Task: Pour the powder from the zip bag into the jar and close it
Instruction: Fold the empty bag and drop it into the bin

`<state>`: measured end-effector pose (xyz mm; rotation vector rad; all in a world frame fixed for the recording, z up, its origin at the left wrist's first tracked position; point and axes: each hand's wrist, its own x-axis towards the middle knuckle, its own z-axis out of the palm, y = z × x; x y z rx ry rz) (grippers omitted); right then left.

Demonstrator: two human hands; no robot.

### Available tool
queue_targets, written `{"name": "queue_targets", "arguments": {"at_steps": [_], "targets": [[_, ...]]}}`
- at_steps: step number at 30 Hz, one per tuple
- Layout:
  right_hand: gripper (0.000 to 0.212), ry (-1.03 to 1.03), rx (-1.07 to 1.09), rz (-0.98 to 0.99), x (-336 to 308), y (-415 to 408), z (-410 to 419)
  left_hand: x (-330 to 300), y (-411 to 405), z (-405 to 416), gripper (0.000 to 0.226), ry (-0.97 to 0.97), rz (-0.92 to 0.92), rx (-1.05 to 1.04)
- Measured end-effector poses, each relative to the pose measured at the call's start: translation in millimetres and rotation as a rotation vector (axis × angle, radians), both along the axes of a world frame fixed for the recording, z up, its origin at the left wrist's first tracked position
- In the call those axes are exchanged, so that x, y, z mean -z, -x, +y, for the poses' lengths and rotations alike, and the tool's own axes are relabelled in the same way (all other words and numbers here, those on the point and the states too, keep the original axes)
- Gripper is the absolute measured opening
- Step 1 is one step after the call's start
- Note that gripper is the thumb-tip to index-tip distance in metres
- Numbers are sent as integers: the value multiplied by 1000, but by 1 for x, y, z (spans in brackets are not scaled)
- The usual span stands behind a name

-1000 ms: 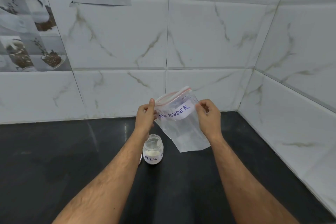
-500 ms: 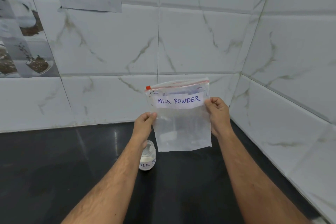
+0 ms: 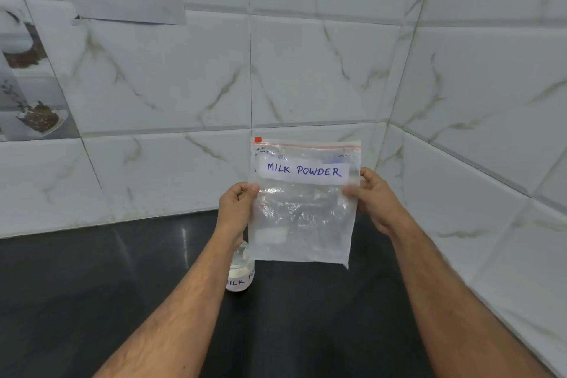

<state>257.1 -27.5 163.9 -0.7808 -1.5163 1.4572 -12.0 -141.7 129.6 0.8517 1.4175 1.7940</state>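
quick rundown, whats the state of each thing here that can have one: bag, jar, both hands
zip bag: held upright above the counter, zip strip looks closed, almost empty
jar: standing on the counter, white powder inside, partly hidden by the bag and left arm; lid cannot be told
left hand: pinches the bag's left edge
right hand: pinches the bag's right edge

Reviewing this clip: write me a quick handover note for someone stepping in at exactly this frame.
Left hand pinches the zip bag at its left edge; right hand pinches the right edge. Bag is held upright above the counter, label facing you, looking almost empty.
Jar stands on the counter below the bag, powder inside, no lid on it in view.
Left: put the bag down, find the lid, close the jar.
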Motion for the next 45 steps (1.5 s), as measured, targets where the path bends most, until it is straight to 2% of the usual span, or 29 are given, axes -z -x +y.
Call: {"name": "queue_targets", "arguments": {"at_steps": [1,3,6,9,11,14,17,21,23,28,30,33,35,38,42,43,45], "targets": [[48,20,-60,-54,2,-4,-1,0,-2,1,14,-5,-8,8],[55,7,-101,-159,8,-10,-5,1,-7,1,14,-5,-23,24],[45,-22,-22,-176,14,-17,-9,6,-15,-2,13,14,-42,67],[35,-13,66,-161,15,-29,-7,10,-21,-6,8,55,-19,221],[30,-25,92,-182,13,-37,-6,12,-25,-6,18,73,0,289],[31,-58,94,-221,9,-53,-9,12,-37,-6,19,66,-1,278],[31,-48,136,-214,6,-77,-16,15,-60,-5,16,52,-72,262],[41,-75,162,-159,2,-111,-32,17,-98,-5,15,72,-206,310],[42,-78,173,-145,0,-131,-40,18,-119,-8,23,111,-252,331],[32,-25,248,-141,3,-176,-58,22,-165,-24,11,360,-313,467],[34,-12,278,-129,8,-190,-66,28,-181,-31,29,461,-364,509],[31,22,321,-117,20,-209,-78,40,-199,-36,74,554,-477,568],[27,53,374,-119,29,-219,-87,46,-210,-41,88,593,-437,636],[27,159,438,-151,37,-233,-98,52,-227,-52,55,594,-272,691],[10,573,344,-305,44,-254,-116,59,-252,-61,35,495,-224,614],[11,652,320,-310,47,-260,-121,60,-258,-63,33,474,-238,590],[29,749,288,-221,57,-272,-129,60,-266,-66,30,447,-266,560]]}}
